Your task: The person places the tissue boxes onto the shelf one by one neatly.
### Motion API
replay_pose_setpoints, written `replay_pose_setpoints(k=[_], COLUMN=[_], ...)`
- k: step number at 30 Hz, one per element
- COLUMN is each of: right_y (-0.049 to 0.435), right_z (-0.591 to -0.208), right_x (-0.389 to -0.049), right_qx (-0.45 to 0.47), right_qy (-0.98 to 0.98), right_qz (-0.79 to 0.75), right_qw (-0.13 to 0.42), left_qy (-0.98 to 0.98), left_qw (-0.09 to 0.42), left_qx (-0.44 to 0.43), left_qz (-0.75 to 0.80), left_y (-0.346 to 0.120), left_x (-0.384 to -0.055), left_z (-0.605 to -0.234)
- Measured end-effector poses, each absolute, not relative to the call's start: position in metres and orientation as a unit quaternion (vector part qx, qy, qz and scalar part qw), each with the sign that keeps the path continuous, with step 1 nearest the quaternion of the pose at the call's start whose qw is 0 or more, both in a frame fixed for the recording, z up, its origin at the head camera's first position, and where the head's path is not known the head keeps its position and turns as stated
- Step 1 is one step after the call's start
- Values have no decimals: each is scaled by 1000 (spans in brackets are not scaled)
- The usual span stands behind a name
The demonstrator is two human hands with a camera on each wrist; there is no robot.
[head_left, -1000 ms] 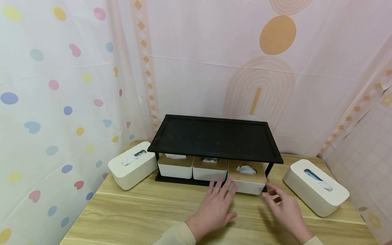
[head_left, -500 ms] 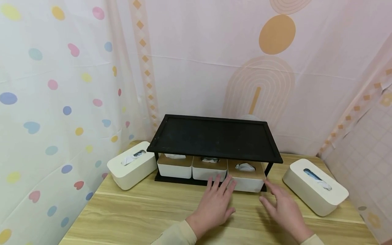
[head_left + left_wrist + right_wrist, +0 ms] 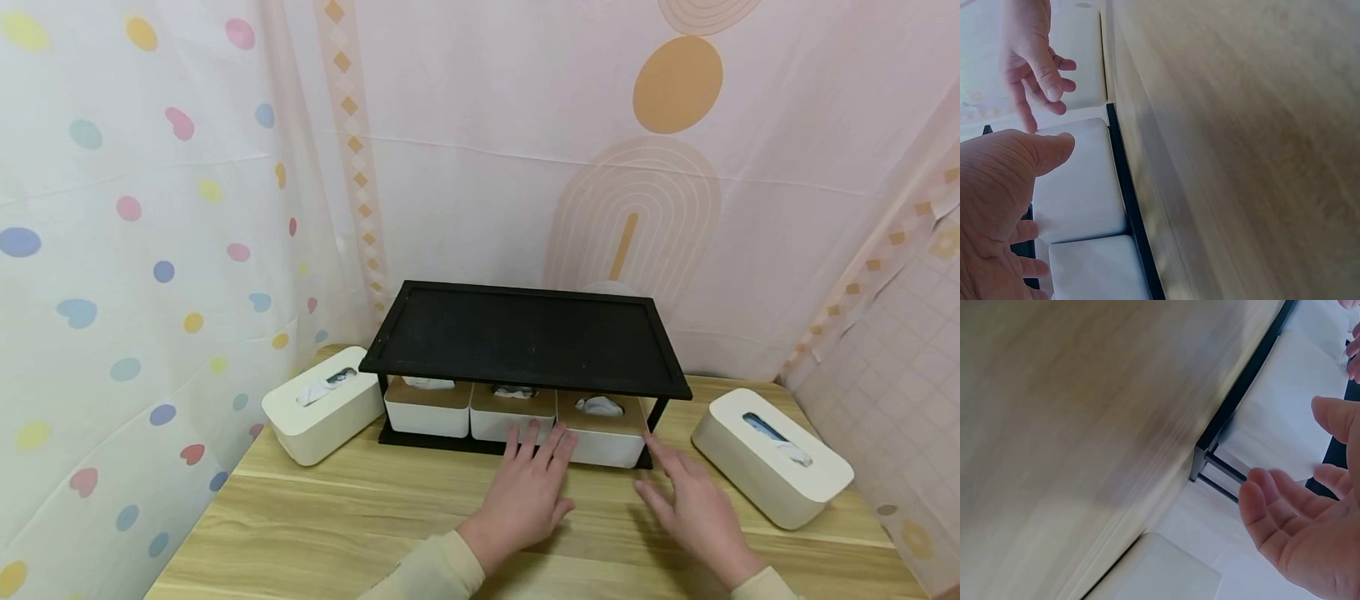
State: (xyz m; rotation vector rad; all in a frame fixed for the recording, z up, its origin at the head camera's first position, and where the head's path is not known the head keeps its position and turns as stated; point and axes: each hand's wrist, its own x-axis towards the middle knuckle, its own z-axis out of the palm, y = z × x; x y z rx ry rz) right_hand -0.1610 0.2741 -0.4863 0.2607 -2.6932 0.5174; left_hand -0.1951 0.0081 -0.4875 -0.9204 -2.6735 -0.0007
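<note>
A tissue box with a wooden lid and white sides [image 3: 606,450] stands in the right end of a low black rack [image 3: 525,337]. Its front sticks out a little past two similar tissue boxes, the middle one [image 3: 512,427] and the left one [image 3: 427,421]. My left hand [image 3: 521,500] has its fingers spread, fingertips at the front left of the right box. At that box's right front corner is my right hand [image 3: 697,510], index fingertip right at the edge, thumb apart from it. In the right wrist view the right hand's fingers [image 3: 1266,500] are loosely bent and grip nothing.
A cream tissue box [image 3: 326,408] stands left of the rack, close against it. Another cream tissue box [image 3: 776,458] sits angled to the right, near my right hand. The wooden table [image 3: 337,533] meets patterned curtains at the back and left.
The right wooden-lid tissue box has slid back, deeper into the rack. Both hands have moved slightly forward with it, and the right hand's fingers have straightened.
</note>
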Motion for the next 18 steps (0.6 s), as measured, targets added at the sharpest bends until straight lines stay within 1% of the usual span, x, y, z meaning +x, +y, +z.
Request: replay_pose_setpoints(k=[11, 18], right_y=[275, 275], right_z=[-483, -483], right_x=[-164, -166], right_qx=[80, 70], right_qy=[-968, -967], right_qz=[215, 235], right_qw=[99, 69], left_qy=[-935, -932], left_qw=[158, 169], left_qx=[-318, -320], left_qz=[12, 19], left_y=[8, 8], left_x=[-199, -202], left_z=[-490, -490])
